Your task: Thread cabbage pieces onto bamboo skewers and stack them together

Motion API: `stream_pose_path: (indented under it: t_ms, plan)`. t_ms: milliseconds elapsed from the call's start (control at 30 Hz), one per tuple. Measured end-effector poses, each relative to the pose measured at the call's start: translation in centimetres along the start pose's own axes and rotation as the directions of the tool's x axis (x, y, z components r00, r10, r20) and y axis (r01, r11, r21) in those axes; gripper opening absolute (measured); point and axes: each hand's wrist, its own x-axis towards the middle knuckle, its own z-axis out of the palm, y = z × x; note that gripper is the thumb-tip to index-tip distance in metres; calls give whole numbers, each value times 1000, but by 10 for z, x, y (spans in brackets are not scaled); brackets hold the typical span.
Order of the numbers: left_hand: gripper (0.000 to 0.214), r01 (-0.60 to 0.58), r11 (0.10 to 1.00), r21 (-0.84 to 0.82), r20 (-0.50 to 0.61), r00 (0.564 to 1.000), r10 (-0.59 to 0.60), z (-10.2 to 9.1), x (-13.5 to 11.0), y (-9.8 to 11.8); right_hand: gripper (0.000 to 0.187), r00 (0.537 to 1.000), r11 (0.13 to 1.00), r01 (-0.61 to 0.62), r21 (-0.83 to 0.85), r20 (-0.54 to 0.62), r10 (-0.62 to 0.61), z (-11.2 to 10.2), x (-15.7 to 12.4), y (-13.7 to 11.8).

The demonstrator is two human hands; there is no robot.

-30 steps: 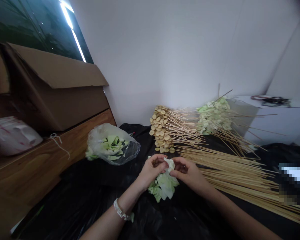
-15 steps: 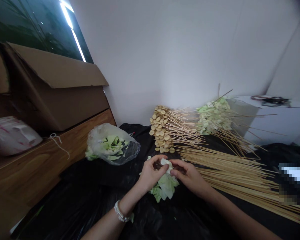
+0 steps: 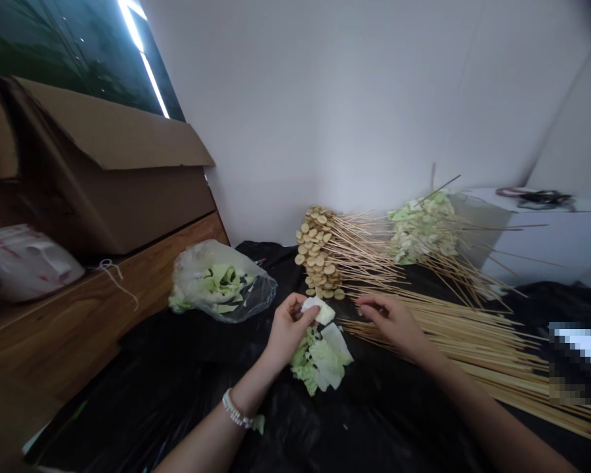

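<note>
My left hand [image 3: 289,330] pinches a pale piece of cabbage leaf [image 3: 320,311] between thumb and fingers. Below it, a heap of torn cabbage leaves [image 3: 320,362] lies on the black plastic sheet [image 3: 374,427]. My right hand [image 3: 389,322] holds nothing, its fingers apart just above a spread of loose bamboo skewers [image 3: 453,335]. Further back are a bunch of skewers threaded with round tan slices [image 3: 318,253] and a bunch threaded with cabbage pieces [image 3: 421,230]. A clear plastic bag [image 3: 217,282] of cabbage pieces lies left of my hands.
A large cardboard box [image 3: 103,177] stands on a wooden surface [image 3: 69,335] at left, beside a white plastic bag [image 3: 24,263]. A white table [image 3: 536,236] with a dark cable [image 3: 542,199] stands at right, and a pixelated object [image 3: 578,361] sits at the right edge.
My right hand has let go of the cabbage piece and moved right, over the skewers. My left hand keeps the piece, now more visible, and has shifted slightly left.
</note>
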Motion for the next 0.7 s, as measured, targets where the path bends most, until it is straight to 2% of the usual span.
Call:
stream_pose_path:
  t_ms: [100, 200, 267, 500, 700]
  plan:
    - [43, 13, 1000, -10, -36, 999, -13, -2, 2, 0, 21, 996, 965, 56, -258, 77, -38, -8, 5, 13]
    - [40, 37, 999, 28, -48, 998, -36, -4, 3, -1, 16, 980, 868, 113, -484, 200, -16, -9, 3, 20]
    - [39, 51, 998, 29, -58, 997, -49, -5, 3, -2, 16, 970, 809, 128, -574, 242, 18, -7, 0, 21]
    - [42, 140, 986, -94, -89, 985, -148, -5, 3, -1, 16, 972, 734, 135, -666, 232, 32, -2, -4, 16]
    - [45, 163, 970, -178, -77, 981, -179, -7, 5, -6, 19, 981, 707, 163, -689, 189, -41, -2, -2, 16]
